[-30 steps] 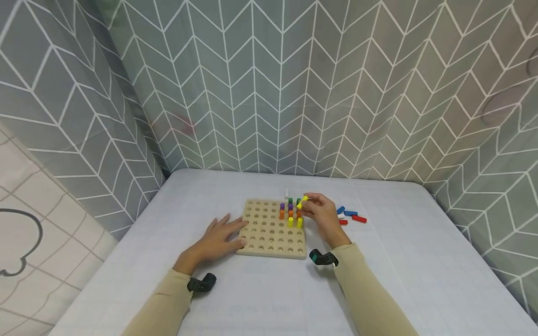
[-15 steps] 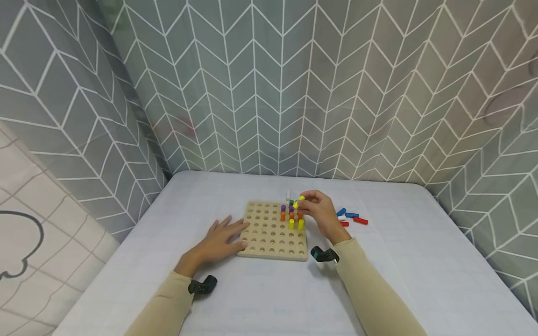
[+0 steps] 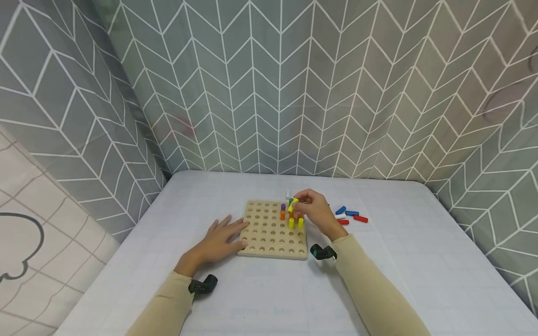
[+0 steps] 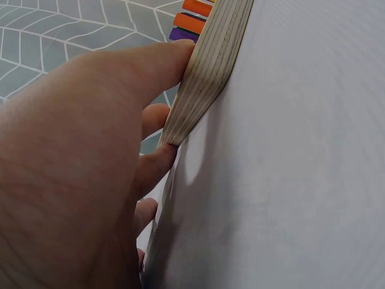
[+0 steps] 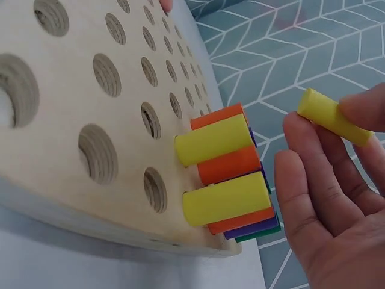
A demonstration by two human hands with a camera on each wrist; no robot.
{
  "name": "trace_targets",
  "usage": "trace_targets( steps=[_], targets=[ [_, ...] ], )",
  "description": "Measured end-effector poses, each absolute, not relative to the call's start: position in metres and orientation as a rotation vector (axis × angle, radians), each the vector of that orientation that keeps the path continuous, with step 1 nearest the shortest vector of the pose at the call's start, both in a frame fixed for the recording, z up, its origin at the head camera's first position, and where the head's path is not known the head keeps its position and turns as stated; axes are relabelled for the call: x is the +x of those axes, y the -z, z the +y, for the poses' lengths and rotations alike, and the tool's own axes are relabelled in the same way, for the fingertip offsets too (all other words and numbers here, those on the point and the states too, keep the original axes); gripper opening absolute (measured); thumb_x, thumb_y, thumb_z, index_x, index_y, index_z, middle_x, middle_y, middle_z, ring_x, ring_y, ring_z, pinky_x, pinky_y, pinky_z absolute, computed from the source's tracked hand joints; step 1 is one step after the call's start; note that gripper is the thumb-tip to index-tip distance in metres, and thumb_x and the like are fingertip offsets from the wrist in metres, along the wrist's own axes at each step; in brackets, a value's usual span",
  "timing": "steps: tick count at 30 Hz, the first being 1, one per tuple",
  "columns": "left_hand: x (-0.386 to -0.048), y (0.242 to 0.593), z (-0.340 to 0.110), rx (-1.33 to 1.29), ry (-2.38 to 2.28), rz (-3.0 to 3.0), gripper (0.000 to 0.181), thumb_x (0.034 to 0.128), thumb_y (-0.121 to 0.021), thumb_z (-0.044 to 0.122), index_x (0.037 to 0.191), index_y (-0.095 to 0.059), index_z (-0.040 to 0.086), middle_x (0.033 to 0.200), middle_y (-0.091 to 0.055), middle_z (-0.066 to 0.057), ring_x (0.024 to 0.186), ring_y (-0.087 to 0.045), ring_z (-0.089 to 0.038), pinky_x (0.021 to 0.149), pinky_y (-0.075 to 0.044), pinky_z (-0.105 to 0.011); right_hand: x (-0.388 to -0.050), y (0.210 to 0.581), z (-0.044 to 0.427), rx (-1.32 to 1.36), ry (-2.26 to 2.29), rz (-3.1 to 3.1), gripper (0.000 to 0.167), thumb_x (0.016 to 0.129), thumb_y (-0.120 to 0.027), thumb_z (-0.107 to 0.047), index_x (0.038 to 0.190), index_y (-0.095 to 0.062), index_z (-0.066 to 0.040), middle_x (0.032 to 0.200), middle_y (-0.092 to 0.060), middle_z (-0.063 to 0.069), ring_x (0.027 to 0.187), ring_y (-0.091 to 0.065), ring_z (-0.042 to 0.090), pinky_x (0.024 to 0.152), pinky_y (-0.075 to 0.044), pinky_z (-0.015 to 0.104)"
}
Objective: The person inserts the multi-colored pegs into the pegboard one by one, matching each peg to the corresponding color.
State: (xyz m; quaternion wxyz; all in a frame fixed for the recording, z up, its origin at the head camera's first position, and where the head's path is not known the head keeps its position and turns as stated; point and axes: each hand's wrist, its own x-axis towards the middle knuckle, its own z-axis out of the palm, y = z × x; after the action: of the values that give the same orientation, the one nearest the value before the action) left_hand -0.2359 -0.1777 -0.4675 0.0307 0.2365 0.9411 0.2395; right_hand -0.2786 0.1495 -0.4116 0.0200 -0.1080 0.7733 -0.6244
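A wooden board with rows of holes (image 3: 265, 233) lies on the table, with yellow, orange, purple and green pegs upright in its far right part. My left hand (image 3: 218, 240) rests at the board's left edge, fingers spread; in the left wrist view the thumb and fingertips touch the board's side (image 4: 210, 66). Above the standing pegs, my right hand (image 3: 317, 212) pinches a tilted yellow peg (image 3: 293, 204). The right wrist view shows that yellow peg (image 5: 331, 114) between thumb and fingers, apart from two yellow pegs in the board, the nearer one (image 5: 225, 198) at the front.
Right of the board lie loose pegs: blue (image 3: 352, 213), red (image 3: 360, 218) and white (image 3: 340, 216), with another blue and another red beside them. A white peg (image 3: 287, 193) is behind the board. Patterned grey fabric (image 3: 277, 93) stands behind the table.
My right hand has moved a little to the left over the pegs, still pinching the yellow peg, which is now more upright. The left hand has stayed on the board's edge.
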Motion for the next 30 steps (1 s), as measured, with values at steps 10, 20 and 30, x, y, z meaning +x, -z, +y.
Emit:
trace_targets(
  steps=[10, 20, 30],
  targets=[
    [-0.237, 0.465, -0.178, 0.728, -0.728, 2.905, 0.068, 0.0961, -0.053, 0.062, 0.154, -0.043, 0.028, 0.162, -0.031, 0.001, 0.153, -0.009, -0.034, 0.12, 0.003, -0.057, -0.275, 0.401, 0.145, -0.485, 1.735, 2.475, 0.027, 0.095, -0.068, -0.009, 0.119, -0.061, 0.002, 0.107, -0.069, 0.013, 0.09, -0.065, 0.033, 0.082, -0.055, 0.044],
    [-0.235, 0.466, -0.178, 0.723, -0.73, 2.899, 0.067, 0.0965, -0.053, 0.061, 0.154, -0.043, 0.028, 0.162, -0.031, 0.002, 0.153, -0.009, -0.034, 0.12, 0.003, -0.058, -0.272, 0.409, 0.139, -0.529, 1.614, 2.594, 0.021, 0.093, -0.07, -0.008, 0.113, -0.066, -0.003, 0.104, -0.072, 0.008, 0.093, -0.066, 0.023, 0.088, -0.051, 0.04],
    [-0.234, 0.465, -0.177, 0.716, -0.73, 2.89, 0.066, 0.0967, -0.053, 0.059, 0.154, -0.043, 0.027, 0.162, -0.031, 0.001, 0.153, -0.009, -0.034, 0.12, 0.003, -0.058, -0.269, 0.411, 0.135, -0.537, 1.515, 2.722, 0.018, 0.093, -0.071, -0.011, 0.11, -0.07, -0.005, 0.102, -0.071, 0.003, 0.097, -0.066, 0.021, 0.088, -0.053, 0.042]
  ],
)
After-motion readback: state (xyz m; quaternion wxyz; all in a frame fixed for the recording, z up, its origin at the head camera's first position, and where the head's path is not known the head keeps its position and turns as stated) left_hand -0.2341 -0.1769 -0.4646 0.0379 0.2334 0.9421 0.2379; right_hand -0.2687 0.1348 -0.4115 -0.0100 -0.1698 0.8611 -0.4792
